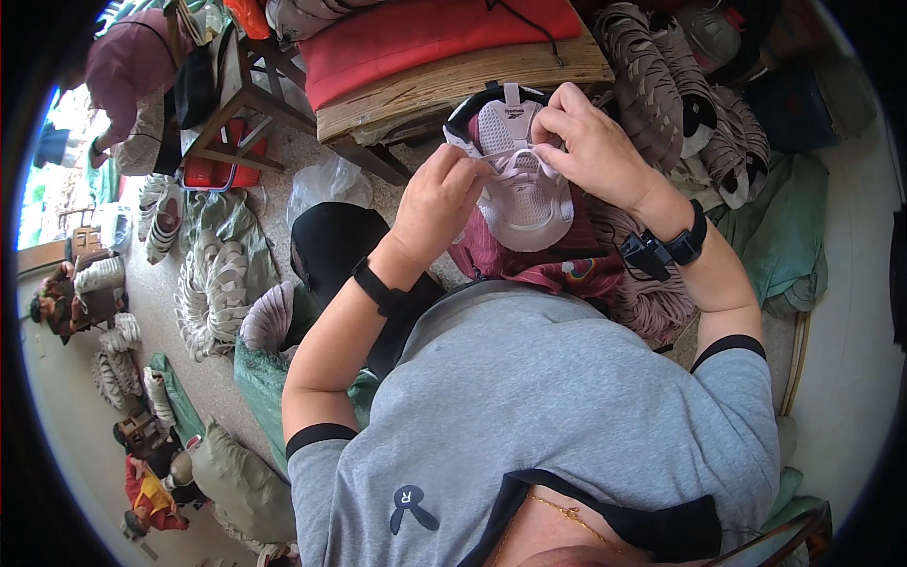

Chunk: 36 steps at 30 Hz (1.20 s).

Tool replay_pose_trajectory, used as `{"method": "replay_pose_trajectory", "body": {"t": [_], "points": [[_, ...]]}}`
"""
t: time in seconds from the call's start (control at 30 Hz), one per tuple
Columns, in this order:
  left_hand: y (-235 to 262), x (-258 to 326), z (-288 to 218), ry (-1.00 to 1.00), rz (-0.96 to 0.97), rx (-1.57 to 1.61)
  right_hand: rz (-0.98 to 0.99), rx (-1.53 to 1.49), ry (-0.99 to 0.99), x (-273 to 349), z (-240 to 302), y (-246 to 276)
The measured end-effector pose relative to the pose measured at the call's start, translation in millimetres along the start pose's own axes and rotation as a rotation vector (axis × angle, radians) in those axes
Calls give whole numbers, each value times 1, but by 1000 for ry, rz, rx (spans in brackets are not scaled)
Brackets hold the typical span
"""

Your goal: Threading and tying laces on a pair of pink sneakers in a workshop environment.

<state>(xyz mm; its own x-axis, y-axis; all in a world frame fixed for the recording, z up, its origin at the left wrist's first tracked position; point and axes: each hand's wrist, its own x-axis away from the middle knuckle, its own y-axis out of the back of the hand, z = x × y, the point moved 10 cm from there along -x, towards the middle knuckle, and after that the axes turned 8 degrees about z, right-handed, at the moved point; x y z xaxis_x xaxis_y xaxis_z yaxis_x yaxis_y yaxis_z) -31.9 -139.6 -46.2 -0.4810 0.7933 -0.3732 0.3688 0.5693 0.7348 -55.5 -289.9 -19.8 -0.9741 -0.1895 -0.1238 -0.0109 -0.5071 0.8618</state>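
Note:
A pale pink mesh shoe upper (529, 213) sits over my lap, its toe toward me and its padded collar and tongue (505, 118) away from me. Across its throat runs a matching shoelace (518, 168). My left hand (437, 203) is at the upper's left side, its thumb and forefinger pinched on the lace. From the right, my right hand (590, 146) also pinches the lace near the top eyelets, fingers curled. The lace ends are too small to make out. Beneath the upper lies a dark red patterned cloth (491, 255) on my lap.
A wooden bench (416, 111) with a red pad (435, 47) stands just ahead. Stacked shoe uppers (642, 85) lie at the right beside a green sack (784, 227). More bundles of uppers (213, 293) cover the floor at left. Other people (132, 66) sit farther left.

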Motion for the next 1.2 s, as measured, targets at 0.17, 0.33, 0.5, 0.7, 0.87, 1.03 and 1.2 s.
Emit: {"method": "replay_pose_trajectory", "body": {"t": [0.17,0.33,0.5,0.7,0.87,1.03,1.2], "points": [[0,-8,-10,-86,37,-80,32,-47,14,-4,10,2],[0,-8,-15,-112,13,-151,89,-92,-79,-5,8,-2],[-1,-11,-12,-117,24,-117,83,-195,-117,-6,2,-6],[-9,-1,-37,-197,75,-63,132,-231,-172,-4,-5,-8],[9,-14,-29,-230,-122,-387,131,-417,-211,5,-19,-23],[-6,-4,-26,-225,-7,-337,155,-1102,-391,17,-50,-9],[-1,9,9,114,1,177,27,-645,-307,21,-40,23]]}}
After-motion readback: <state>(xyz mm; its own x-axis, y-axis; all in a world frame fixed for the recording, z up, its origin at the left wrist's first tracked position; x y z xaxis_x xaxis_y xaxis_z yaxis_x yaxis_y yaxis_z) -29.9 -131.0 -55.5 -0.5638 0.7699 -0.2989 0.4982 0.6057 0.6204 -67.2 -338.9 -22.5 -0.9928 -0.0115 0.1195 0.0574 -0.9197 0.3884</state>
